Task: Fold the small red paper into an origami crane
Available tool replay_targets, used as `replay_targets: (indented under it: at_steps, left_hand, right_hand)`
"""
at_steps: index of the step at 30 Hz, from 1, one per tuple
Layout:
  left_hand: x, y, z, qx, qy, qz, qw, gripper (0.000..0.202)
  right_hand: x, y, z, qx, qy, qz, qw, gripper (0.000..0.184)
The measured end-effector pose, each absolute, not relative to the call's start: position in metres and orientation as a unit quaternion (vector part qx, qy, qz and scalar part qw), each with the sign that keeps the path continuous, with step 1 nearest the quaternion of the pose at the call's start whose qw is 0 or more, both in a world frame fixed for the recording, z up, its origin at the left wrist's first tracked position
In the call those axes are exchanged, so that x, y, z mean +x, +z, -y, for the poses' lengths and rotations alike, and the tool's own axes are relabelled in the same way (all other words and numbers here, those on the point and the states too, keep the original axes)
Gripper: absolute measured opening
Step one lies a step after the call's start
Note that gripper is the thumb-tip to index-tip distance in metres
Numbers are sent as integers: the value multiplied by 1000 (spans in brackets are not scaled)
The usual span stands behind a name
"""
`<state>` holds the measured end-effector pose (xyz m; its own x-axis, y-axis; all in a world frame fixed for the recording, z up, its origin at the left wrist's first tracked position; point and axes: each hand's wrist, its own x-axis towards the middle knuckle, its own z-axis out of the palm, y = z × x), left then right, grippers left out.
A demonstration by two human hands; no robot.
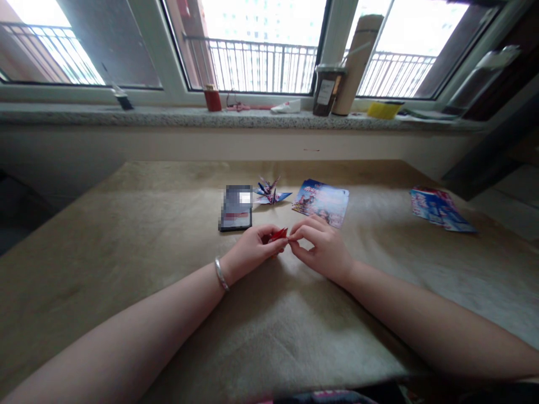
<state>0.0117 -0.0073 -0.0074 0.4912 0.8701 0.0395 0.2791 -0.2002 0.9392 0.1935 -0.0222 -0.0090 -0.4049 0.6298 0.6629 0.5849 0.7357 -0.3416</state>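
Note:
A small piece of red folded paper [278,234] is gripped between the thumb and fingers of my left hand [256,247], which wears a silver bangle at the wrist. My right hand [322,247] pinches thumb and fingertips together at the paper's right tip. Much of the paper is hidden by my fingers. Just beyond stand blue and pink patterned paper cranes [272,193], overlapping so that I cannot count them. A dark phone [236,207], partly pixelated, lies left of the cranes. Right of them is a stack of printed blue and pink paper sheets [322,199], close to my right hand.
More printed sheets [442,212] lie fanned out at the right of the tan tabletop [105,241]. Along the stone windowsill [168,116] stand a red spool [213,98], a dark lidded cup [326,92], a tall tan cylinder [357,64] and a yellow object [384,110].

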Motion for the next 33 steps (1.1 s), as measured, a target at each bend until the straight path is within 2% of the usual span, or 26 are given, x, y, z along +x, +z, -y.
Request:
replay_targets:
  at_steps: [14,20,33]
  left_hand:
    - [13,-3,9,700,317,-425,478,28]
    - [13,-6,8,697,319,-425,481,28]
    - [14,-4,8,711,324,-429,454,20]
  right_hand:
    - [195,-12,21,-366,17,837,405,6]
    - [195,-11,22,-359,-21,852,381,12]
    - [196,-10,23,-347,-40,861,369,12]
